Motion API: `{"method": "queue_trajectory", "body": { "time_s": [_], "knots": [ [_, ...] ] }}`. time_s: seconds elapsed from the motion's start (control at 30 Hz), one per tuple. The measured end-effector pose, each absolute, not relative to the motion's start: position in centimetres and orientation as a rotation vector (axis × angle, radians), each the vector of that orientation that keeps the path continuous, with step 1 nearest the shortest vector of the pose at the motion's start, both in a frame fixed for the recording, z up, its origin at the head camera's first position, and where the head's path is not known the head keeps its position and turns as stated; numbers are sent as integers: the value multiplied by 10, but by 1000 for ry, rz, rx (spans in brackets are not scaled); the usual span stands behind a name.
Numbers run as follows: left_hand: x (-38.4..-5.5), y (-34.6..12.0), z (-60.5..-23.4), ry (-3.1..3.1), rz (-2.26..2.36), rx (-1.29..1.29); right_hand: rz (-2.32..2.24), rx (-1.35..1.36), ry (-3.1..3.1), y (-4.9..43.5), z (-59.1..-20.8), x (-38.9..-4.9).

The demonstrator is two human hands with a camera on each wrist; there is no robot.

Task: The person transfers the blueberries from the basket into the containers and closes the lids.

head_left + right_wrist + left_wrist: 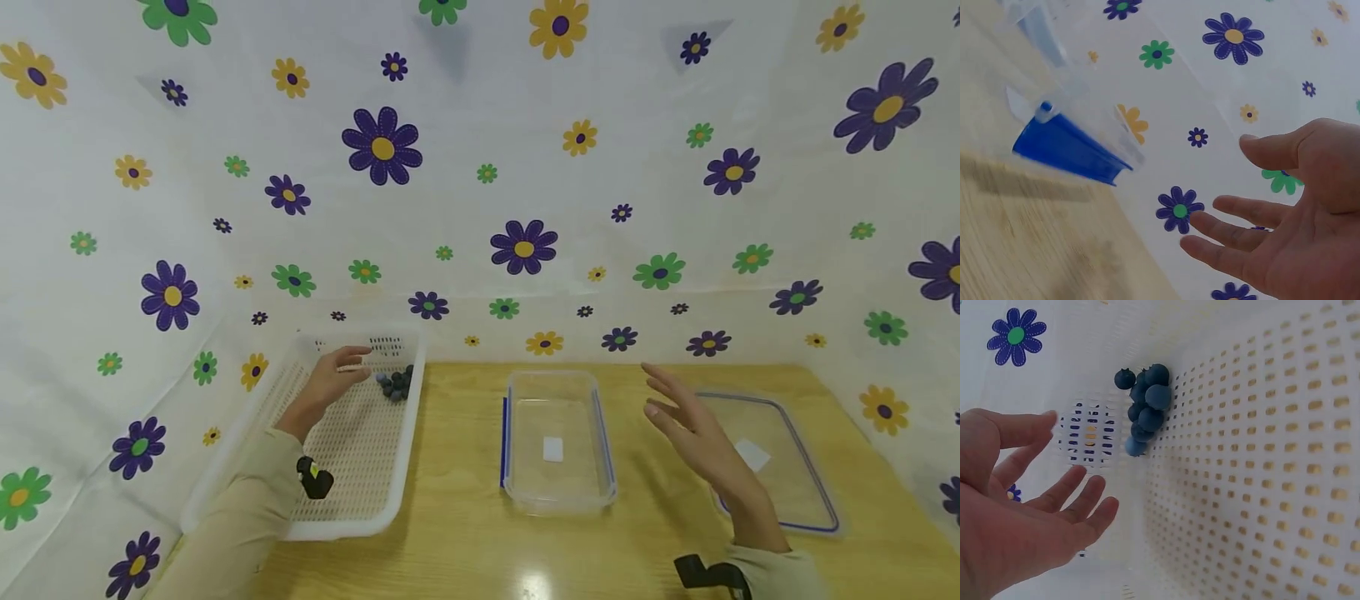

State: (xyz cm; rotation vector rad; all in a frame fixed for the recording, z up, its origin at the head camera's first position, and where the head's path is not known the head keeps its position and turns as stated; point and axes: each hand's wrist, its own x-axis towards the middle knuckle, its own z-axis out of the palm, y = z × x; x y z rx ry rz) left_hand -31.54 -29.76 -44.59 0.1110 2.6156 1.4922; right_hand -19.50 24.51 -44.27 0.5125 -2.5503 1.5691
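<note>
A small heap of blueberries (396, 385) lies at the far right corner of a white perforated basket (360, 528). My left hand (327, 385) hovers over that basket, a little left of the berries, its fingers loosely bent with nothing between them. In the left wrist view the blueberries (1151, 417) sit against the basket wall, apart from the fingertips (1109, 511). My right hand (701, 442) hangs in the air right of a clear plastic container (558, 505), holding nothing. Its thumb and fingers are spread in the right wrist view.
Partly behind my right hand, a clear lid with a blue seal (798, 442) lies on the wooden table (457, 467). A blue clip flap (1069, 149) shows on the container. Flower-print sheeting (465, 125) stands behind and at both sides.
</note>
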Motion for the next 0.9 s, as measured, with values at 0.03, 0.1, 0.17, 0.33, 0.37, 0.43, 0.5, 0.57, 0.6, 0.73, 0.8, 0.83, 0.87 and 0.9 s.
{"method": "queue_trajectory", "body": {
  "time_s": [0.03, 0.1, 0.17, 0.33, 0.37, 0.43, 0.5, 0.57, 0.6, 0.73, 0.8, 0.83, 0.87, 0.9],
  "knots": [
    [-315, -297, -448, 2576, 1509, 79, 1606, 514, -2546, 244, -446, -195],
    [-315, -296, -453, 2522, 1523, 13, 1663, 519, -2543, 242, -451, -197],
    [-314, -294, -456, 2493, 1527, -40, 1700, 526, -2538, 239, -456, -198],
    [-316, -283, -465, 2462, 1517, -131, 1771, 513, -2524, 235, -468, -201],
    [-317, -281, -467, 2456, 1517, -137, 1779, 504, -2527, 235, -471, -201],
    [-318, -277, -471, 2459, 1508, -133, 1813, 498, -2526, 235, -475, -201],
    [-319, -276, -476, 2468, 1507, -121, 1874, 487, -2526, 234, -478, -202],
    [-321, -279, -481, 2489, 1492, -95, 1952, 476, -2521, 231, -481, -204],
    [-322, -280, -483, 2497, 1484, -85, 2001, 473, -2513, 230, -482, -204],
    [-324, -282, -488, 2525, 1461, -41, 2161, 474, -2473, 226, -491, -209],
    [-325, -282, -489, 2537, 1453, -21, 2211, 483, -2453, 225, -494, -211],
    [-326, -282, -490, 2546, 1442, -6, 2226, 481, -2446, 224, -495, -212],
    [-326, -281, -490, 2561, 1431, -3, 2240, 476, -2441, 224, -496, -212],
    [-327, -280, -490, 2573, 1419, -4, 2256, 472, -2435, 224, -497, -213]
  ]
}}
